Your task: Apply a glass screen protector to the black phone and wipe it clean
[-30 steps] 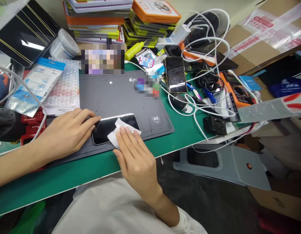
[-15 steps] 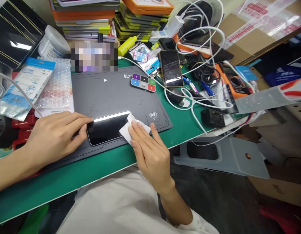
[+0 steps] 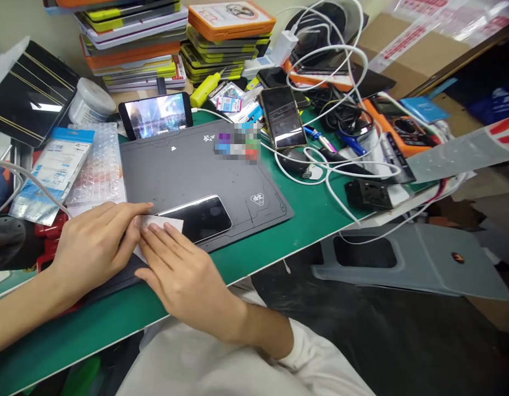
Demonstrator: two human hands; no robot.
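A black smartphone with a glossy glass face lies flat on a dark grey work mat. At its left end, my left hand steadies the phone's edge between thumb and fingers; the exact contact is partly hidden. My right hand presses a white wipe onto the left part of the glass, its fingers together and laid over the wipe. The two hands almost meet there. The phone's right half is uncovered and shows reflections.
A lit phone stands behind the mat. To the right are another dark phone, tangled white cables and an orange multimeter. Bubble wrap and a packet lie left. Stacked cases rise at the back.
My right hand has slid the wipe leftward across the phone, from its right end to its left end beside my left hand. The left hand remains at the phone's left end. The view has shifted slightly.
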